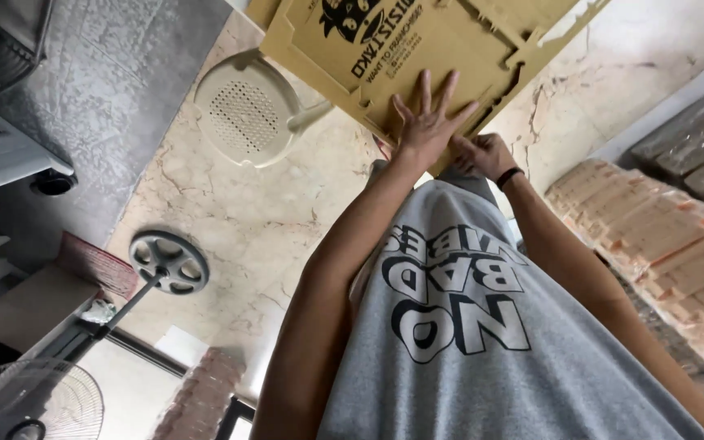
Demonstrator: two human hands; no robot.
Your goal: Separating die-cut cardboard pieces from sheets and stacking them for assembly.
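At arm's reach ahead, flat die-cut cardboard (pixel 417 49) sat tilted above floor. Your left hand (pixel 427 122) pressed on it, fingers spread flat, released, apparently pinning panel steady. Your right hand (pixel 482 155), black band at wrist, curled on near edge, seemingly pinching flap; grip partly hidden. Floor (pixel 230 212): cracked beige marble. White plastic chair (pixel 246 114) just beside cardboard. Fan (pixel 34 399) and its round base (pixel 169 261) further left. Stacked brown cardboard bundles (pixel 662 236) at right.
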